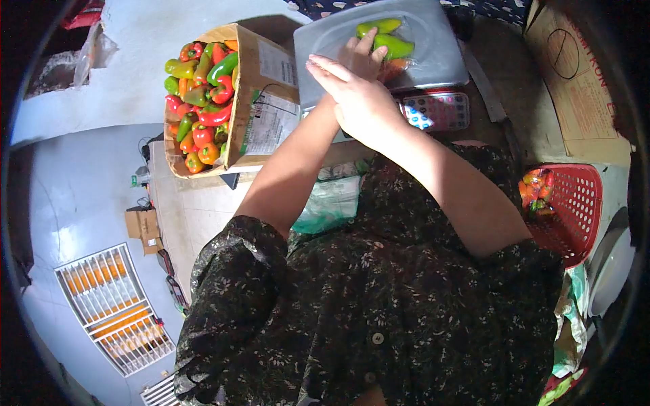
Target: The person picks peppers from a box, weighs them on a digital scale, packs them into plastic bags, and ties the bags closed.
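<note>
My left hand (363, 59) reaches over the steel scale pan (315, 40), its fingers stretched out against green peppers (394, 47) and an orange-red one. Clear plastic seems to wrap these peppers. Crossing over my left wrist is my right hand (362, 101), with fingers extended and nothing visible in it; it partly hides the left hand. The scale's keypad (437, 110) shows just below the pan, right of my right hand. Left of both hands, a cardboard box (267, 61) is filled with red, green and orange peppers (203, 101).
A large knife (489, 91) lies right of the scale. Further right stand a printed carton (575, 74) and a red perforated basket (582, 210) holding bagged peppers (537, 189). Pale green plastic bags (332, 203) lie near my torso. A barred window (115, 308) is at lower left.
</note>
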Motion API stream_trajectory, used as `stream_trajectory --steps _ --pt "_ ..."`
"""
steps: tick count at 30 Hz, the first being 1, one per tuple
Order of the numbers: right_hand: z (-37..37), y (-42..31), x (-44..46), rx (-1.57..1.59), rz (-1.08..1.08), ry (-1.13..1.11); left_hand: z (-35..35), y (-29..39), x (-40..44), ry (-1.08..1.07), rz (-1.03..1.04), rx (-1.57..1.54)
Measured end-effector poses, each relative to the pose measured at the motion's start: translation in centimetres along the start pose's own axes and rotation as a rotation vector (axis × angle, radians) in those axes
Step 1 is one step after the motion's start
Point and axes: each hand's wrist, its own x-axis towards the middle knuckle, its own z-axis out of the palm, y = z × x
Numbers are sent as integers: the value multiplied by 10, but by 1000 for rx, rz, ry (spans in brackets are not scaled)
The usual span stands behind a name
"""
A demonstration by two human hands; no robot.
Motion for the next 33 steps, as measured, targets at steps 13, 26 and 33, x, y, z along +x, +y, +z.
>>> stream_trajectory --steps 13,26,33 --pt "-11 -3 1 109 -28 -33 -6 -9 -4 -250 -393 -1091" --pt "-7 -3 3 127 -113 38 -42 10 -32 -163 -92 -789" --pt "-7 -12 -1 290 -182 64 -22 12 -8 32 346 -378"
